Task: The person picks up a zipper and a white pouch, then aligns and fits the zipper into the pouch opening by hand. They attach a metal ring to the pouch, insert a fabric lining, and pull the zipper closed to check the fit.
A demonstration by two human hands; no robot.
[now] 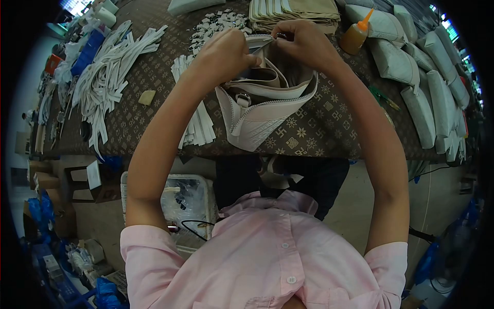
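A white bag point(262, 121) with a zipper along its open mouth rests on the patterned tablecloth in front of me. Its brown and grey lining shows between my hands. My left hand point(226, 54) has its fingers curled on the left side of the bag's far edge. At the right end of that edge, my right hand point(301, 44) pinches the zippered rim. A metal ring on a small tab point(243, 99) sits at the bag's near left side.
White strips point(110, 77) lie in a heap at left, more strips point(198, 123) beside the bag. Small pieces point(218, 26) and stacked tan fabric point(296, 15) are behind. An orange-tipped bottle point(355, 38) and grey-white pouches point(419, 113) stand right. A plastic-lined crate point(211, 198) is below the table.
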